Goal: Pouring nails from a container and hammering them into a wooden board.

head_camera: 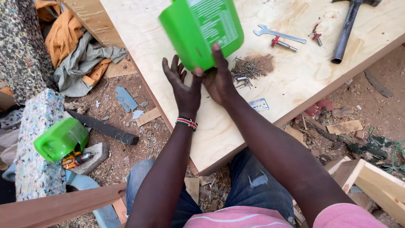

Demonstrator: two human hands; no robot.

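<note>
Green plastic container (201, 30) up in the air over the plywood counter (295, 80), tilted, cut-open bottom edge toward the hands, white printed label facing up. Right hand (219, 80) gripping it from below: thumb pressed on the front wall, remaining fingers hidden behind. Left hand (184, 86) just beside, palm up, fingers (173, 67) spread wide, thumb tip touching the container's lower edge, nothing clamped. Beaded wristband (186, 123) on the left wrist.

On the counter, close right of the hands: one pile of loose nails (247, 71) on a brown dust patch (count not readable, too small). Further out: one spanner (278, 33), one small red-handled tool (283, 43), one more small red piece (316, 36) near it, too small to identify. One hammer (348, 27) at the top right, head partly cut off by the frame edge. One small blue-bordered sticker (258, 104) near the counter's front edge.

On the floor at left: second green container (61, 138) lying on its side, one dark bar (105, 128), bundled grey and orange cloth (80, 55), speckled foam block (36, 143). Wood offcuts and debris (341, 126) on the dirt to the right. Jeans-clad knees at the bottom of view.
</note>
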